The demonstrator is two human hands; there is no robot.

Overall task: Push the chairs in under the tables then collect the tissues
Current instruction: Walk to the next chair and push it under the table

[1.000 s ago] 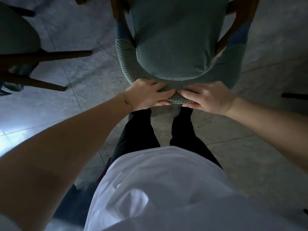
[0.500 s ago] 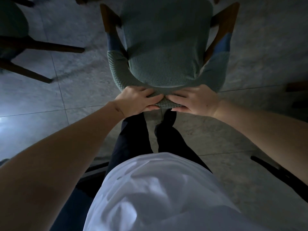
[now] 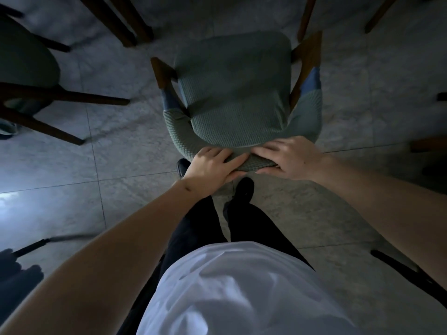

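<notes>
The floor (image 3: 121, 165) is laid in large pale grey marbled tiles with thin dark grout lines, and a bright patch of light falls on it at the left edge of the frame. A green-covered chair (image 3: 232, 93) with brown wooden legs stands on it in the upper centre. A second chair (image 3: 26, 68) stands at the upper left, its dark legs splayed across the tiles. More wooden legs (image 3: 121, 20) reach the floor along the top edge. Two black shoes (image 3: 244, 187) stand just below the green chair.
</notes>
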